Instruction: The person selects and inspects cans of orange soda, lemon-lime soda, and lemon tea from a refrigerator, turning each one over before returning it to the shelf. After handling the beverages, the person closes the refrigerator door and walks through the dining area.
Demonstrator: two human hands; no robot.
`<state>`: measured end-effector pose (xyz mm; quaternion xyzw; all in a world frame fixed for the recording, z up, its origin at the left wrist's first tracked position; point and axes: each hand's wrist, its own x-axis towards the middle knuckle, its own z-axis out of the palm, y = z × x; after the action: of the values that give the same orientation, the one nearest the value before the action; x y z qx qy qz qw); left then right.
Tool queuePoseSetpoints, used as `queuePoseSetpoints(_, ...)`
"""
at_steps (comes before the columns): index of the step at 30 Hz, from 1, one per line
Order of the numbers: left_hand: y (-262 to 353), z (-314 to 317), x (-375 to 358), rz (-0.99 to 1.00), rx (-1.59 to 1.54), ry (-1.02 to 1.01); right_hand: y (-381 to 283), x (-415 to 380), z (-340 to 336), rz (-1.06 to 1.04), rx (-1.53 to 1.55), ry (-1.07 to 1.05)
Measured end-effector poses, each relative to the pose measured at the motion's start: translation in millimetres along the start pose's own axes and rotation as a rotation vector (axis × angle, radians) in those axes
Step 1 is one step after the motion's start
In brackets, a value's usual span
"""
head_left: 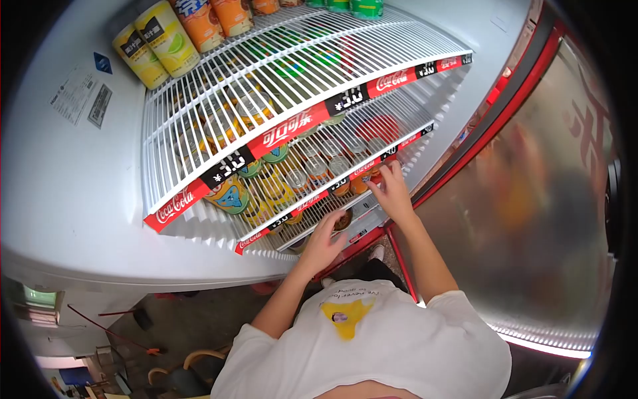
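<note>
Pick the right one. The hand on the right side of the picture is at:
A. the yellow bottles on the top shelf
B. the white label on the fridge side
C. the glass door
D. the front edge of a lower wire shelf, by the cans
D: the right hand rests its fingers on the front rail of the lower wire shelf, next to the cans, well below the yellow bottles.

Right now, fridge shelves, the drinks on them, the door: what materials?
Shelves: white coated wire, likely metal, thin parallel rods. Cans by the right hand: metal, shiny lids with pull tabs. Yellow bottles: probably plastic with printed sleeves. Door: glass, fogged, in a red frame. Left hand reaches the lower shelf.
</note>
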<state>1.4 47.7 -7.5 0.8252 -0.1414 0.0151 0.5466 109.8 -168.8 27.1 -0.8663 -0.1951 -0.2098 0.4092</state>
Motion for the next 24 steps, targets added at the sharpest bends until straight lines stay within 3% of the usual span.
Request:
queuePoseSetpoints(3, 5.4, 8.9, 33.4, 0.019, 0.049, 0.016, 15.5, -6.1, 18.8, -0.058, -0.100, -0.018)
queuePoseSetpoints(5, 10.5, 14.5, 43.8, -0.026, 0.076, 0.010, 12.1, -11.8, 21.6, -0.032, 0.074, 0.016)
queuePoseSetpoints(8, -3.4, 29.3, 54.7, 0.169, 0.176, 0.112, 18.6, -25.3, 25.7, 0.038, 0.125, 0.009)
queuePoseSetpoints(13, 3.5, 35.6, 51.9, 0.171, 0.156, 0.092, 4.7, -30.9, 17.2, 0.047, 0.228, 0.040)
queuePoseSetpoints(14, 15.5, 30.1, 46.5, 0.238, 0.154, 0.089, 7.1, -34.0, 16.8, -0.025, 0.348, 0.095)
queuePoseSetpoints(20, 119.3, -15.7, 10.4, 0.492, 0.193, 0.067, -81.2, -11.3, -79.4, -0.305, 0.375, 0.052)
queuePoseSetpoints(22, 149.7, -28.9, 3.0, 0.541, 0.202, 0.079, -104.2, 1.5, -104.6, -0.624, 0.409, 0.114)
queuePoseSetpoints(23, 164.4, -35.2, -0.6, 0.623, 0.181, 0.113, -114.2, 6.6, -112.8, -0.633, 0.407, 0.105)
queuePoseSetpoints(24, 174.3, -40.5, -3.0, 0.707, 0.162, 0.148, -124.6, 11.6, -118.4, -0.740, 0.419, 0.239)
